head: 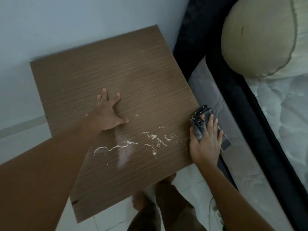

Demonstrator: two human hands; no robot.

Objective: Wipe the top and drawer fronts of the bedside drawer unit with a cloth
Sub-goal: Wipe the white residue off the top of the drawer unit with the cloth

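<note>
The brown wood-grain top of the bedside drawer unit (pixel 136 77) fills the middle of the head view, seen from above. A trail of pale crumbly dirt (pixel 150 140) runs across its near half. My left hand (pixel 108 114) lies flat on the top near the centre, fingers spread, holding nothing. My right hand (pixel 205 144) presses a dark grey folded cloth (pixel 200 120) against the unit's right edge, just right of the dirt trail. The drawer fronts are hidden below the top.
A bed with a dark frame (pixel 246 100), grey mattress side (pixel 215 104) and a beige pillow (pixel 256 39) stands close against the unit's right side. A pale wall (pixel 66 22) is behind. My feet (pixel 150 197) stand on the white tiled floor (pixel 108 222) below the near edge.
</note>
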